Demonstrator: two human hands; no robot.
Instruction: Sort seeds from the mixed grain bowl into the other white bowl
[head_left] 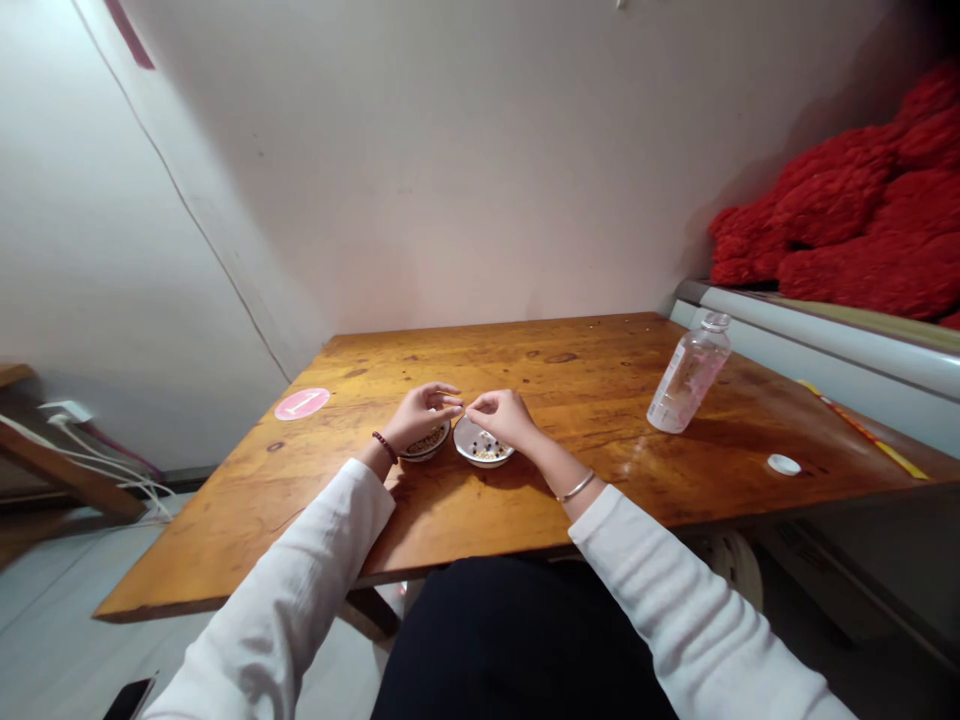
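Observation:
Two small white bowls stand side by side on the wooden table. The left bowl holds pale grains; the right bowl holds a mix of pale and dark small pieces. My left hand hovers over the left bowl, fingers curled, fingertips pinched toward the right hand. Over the right bowl, my right hand has thumb and forefinger pinched together. The two pinches nearly meet between the bowls. Whatever they hold is too small to make out.
A clear plastic bottle stands uncapped at the table's right, with its white cap lying nearer the right edge. A pink round sticker marks the left side. Red plush fabric lies on a ledge at right. Cables run along the floor at left.

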